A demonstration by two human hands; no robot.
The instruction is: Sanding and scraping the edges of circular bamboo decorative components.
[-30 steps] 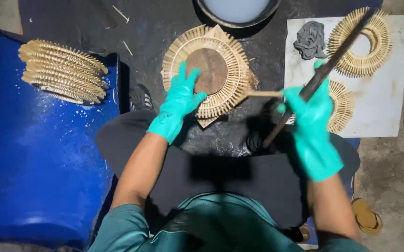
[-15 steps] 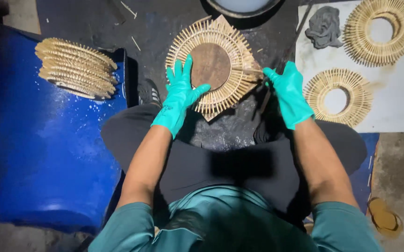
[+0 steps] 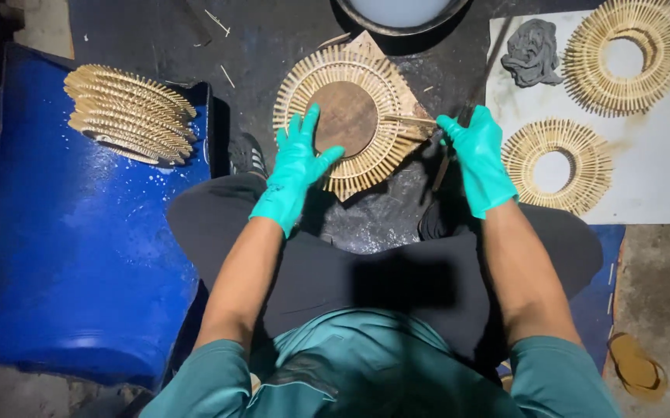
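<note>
Seated on the floor, a worker steadies a round stick-rayed frame (image 3: 350,116) before the knees, left hand (image 3: 298,166) spread flat on it, right hand (image 3: 476,159) pinching a thin stick (image 3: 411,120) at its rim; a slip could snap brittle spokes.

You work over a dark mat (image 3: 273,46) spread on the floor, where a bamboo-stick ring frame (image 3: 350,116) lies beside a round basin (image 3: 401,15). To your right, a white sheet (image 3: 660,178) carries two finished stick rings (image 3: 556,164) (image 3: 623,54) and a grey rag (image 3: 532,50). A stack of rings (image 3: 130,112) rests on the blue drum (image 3: 79,248) at your left.
</note>
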